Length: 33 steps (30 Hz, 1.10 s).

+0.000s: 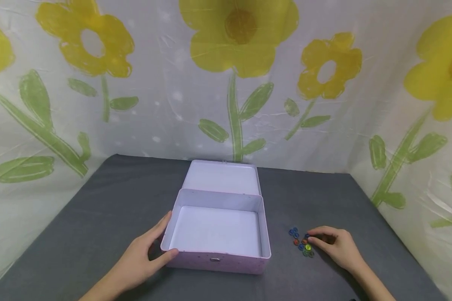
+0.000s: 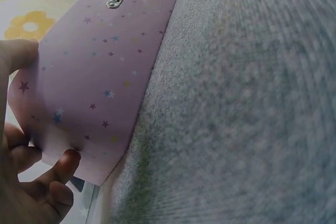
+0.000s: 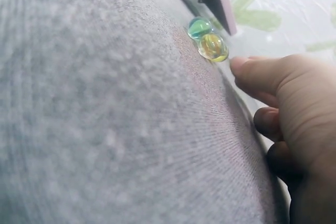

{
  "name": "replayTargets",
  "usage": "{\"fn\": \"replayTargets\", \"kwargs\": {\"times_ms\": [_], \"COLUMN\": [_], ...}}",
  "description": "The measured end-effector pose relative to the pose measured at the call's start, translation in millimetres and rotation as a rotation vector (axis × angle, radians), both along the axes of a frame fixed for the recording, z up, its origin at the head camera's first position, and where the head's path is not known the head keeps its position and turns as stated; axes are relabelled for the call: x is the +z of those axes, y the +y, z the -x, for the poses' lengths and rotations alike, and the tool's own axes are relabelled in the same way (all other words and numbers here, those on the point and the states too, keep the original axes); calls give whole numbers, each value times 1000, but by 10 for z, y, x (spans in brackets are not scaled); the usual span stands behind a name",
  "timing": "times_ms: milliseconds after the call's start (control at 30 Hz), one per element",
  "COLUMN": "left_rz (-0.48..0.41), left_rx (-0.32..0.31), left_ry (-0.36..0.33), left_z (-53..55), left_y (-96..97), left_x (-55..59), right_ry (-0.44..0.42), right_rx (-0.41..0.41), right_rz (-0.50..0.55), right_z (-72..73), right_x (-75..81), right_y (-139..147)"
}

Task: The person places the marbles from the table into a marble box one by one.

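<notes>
An open lidded box, pale lilac inside and pink-purple with small stars outside, stands in the middle of the table. My left hand grips its front left corner, thumb over the front rim and fingers along the left side. To the right of the box lies a small cluster of glass marbles, among them blue marbles, an orange marble and a yellow-green marble. At the cluster's right edge my right hand pinches a blue marble between thumb and index finger. Green and yellow marbles show near the thumb in the right wrist view.
The box's lid lies folded back behind it. A metal clasp piece sits on the box front. Dark grey cloth covers the table, and a flower-printed curtain encloses its back and sides.
</notes>
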State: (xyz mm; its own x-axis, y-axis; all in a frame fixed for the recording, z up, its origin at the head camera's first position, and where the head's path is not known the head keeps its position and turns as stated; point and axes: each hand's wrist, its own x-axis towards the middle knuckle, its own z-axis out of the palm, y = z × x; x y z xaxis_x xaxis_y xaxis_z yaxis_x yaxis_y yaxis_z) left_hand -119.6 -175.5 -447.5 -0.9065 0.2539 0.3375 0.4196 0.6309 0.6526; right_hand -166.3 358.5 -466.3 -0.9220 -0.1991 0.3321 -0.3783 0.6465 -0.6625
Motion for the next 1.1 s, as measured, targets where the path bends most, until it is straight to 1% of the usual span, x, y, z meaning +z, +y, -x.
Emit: {"fn": "replayTargets", "kwargs": {"times_ms": [133, 367, 433, 600, 700, 833, 933, 1033, 1100], "left_rz": [1, 36, 32, 10, 18, 32, 32, 32, 30], "left_rx": [8, 51, 51, 26, 27, 29, 27, 29, 30], "left_ry": [-7, -5, -5, -16, -19, -22, -17, -13, -17], "left_z": [-4, -35, -38, -23, -19, -15, -10, -10, -12], "left_y": [10, 3, 3, 12, 11, 4, 2, 1, 1], "left_x": [-6, 1, 0, -2, 1, 2, -5, -5, -1], "right_ry": [-30, -11, -6, 11, 33, 90, 122, 126, 128], "right_rx": [-31, -35, -40, -54, -52, -62, -96, -138, -157], "right_rz": [32, 59, 60, 67, 72, 60, 53, 66, 85], "right_z": [-12, 63, 79, 82, 100, 177, 230, 255, 269], "right_x": [18, 90, 127, 237, 317, 437, 574, 717, 778], "right_y": [5, -16, -24, -44, -66, -64, -39, -32, -40]}}
